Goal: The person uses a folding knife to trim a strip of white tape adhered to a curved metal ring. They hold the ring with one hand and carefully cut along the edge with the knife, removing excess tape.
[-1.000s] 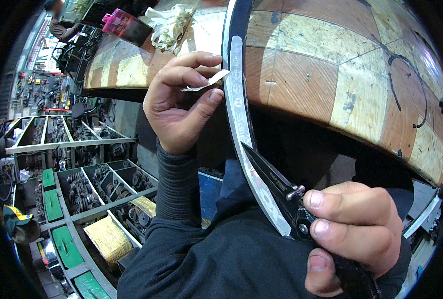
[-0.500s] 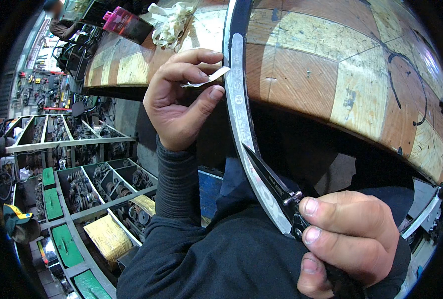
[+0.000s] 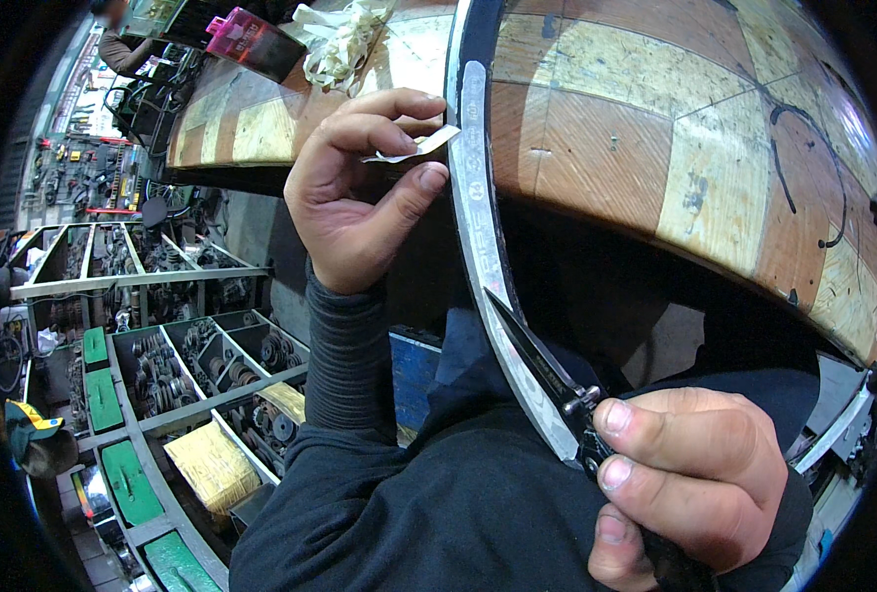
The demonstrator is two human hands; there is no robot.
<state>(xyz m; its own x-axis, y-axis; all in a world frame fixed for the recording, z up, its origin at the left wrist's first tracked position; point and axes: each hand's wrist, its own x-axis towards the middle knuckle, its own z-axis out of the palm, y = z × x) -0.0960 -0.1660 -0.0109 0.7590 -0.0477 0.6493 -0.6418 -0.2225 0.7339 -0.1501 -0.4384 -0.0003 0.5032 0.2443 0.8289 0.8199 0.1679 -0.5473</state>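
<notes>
A curved black rim [image 3: 483, 30] runs from the top of the view down toward my lap, with a long grey lettered decal [image 3: 478, 212] along its face. My right hand [image 3: 700, 474] grips a black folding knife [image 3: 578, 419]. The pointed blade lies along the lower part of the decal, its tip touching or very near the decal. Beside the rim's left side, my left hand [image 3: 359, 187] has its fingers curled around a short white strip [image 3: 433, 143]. One end of that strip reaches the decal's edge. My left thumb stands apart from the strip, close to the rim.
A patchwork wooden table [image 3: 596, 148] lies beyond the rim. On it are a pink-topped dark container [image 3: 256, 44] and a heap of pale strips [image 3: 344, 44]. To the left stand divided parts bins [image 3: 162, 370], a yellow block [image 3: 211, 464] and a cap [image 3: 38, 434]. Another person [image 3: 122, 44] is far left.
My left fingers and the white strip have shifted slightly upward and to the right. The knife has moved slightly down along the rim, still in my right hand.
</notes>
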